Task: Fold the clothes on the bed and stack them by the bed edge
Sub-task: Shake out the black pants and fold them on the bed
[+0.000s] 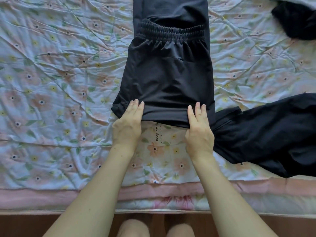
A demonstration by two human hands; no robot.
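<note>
Black trousers (168, 72) are laid lengthwise down the middle of the bed, folded over themselves so that the elastic waistband (171, 32) lies across the leg fabric in the upper part of the view. The near folded edge of the garment is held at both corners. The left hand (127, 124) is placed at the near left corner, its fingers (136, 108) straight and pressed together on top of the cloth, while the thumb cannot be seen, so whether it is tucked under the edge cannot be told. The right hand (199, 129) is set at the near right corner in the same manner, fingers straight and close together over the fold, the thumb lying along the edge. The fabric thus lies under the fingertips and stretches away from them toward the far side of the bed.

A second black garment (266, 139) is spread to the right, just beside the right hand and touching the trousers at their near right corner. A further dark bundle (295, 19) is seen in the far right corner, well apart from the hands. Everything rests on a wrinkled floral bedsheet (51, 82), and the pink bed edge (153, 194) runs across below the forearms.
</note>
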